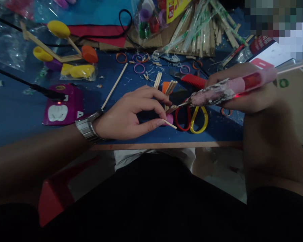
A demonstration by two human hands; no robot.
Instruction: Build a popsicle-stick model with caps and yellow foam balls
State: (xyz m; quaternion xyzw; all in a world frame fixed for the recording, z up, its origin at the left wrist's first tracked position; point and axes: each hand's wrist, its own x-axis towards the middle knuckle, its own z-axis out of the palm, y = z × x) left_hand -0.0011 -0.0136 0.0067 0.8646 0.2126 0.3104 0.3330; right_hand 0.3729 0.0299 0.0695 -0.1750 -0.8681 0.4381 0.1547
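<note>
My left hand [131,112], with a watch at the wrist, pinches a thin wooden stick [171,124] between thumb and finger. Its other fingertips rest by a small wooden piece [172,109] above a pink cap [169,118]. My right hand [255,95] is closed around a pink glue gun [212,94] crusted with dried glue, a red light glowing on it. The gun's metal tip reaches the small wooden piece. Just beyond my left fingers stand short wooden sticks [170,87] by an orange cap [166,87]. Scissors [199,120] with red and yellow handles lie under the tip.
A purple power box [63,106] with a cable sits at left. Behind it are yellow and orange plastic spoons [58,29] joined to sticks. Bundled wooden sticks [202,37] lie at the back, near rubber bands [139,68]. A red cutter [194,81] lies beyond the scissors.
</note>
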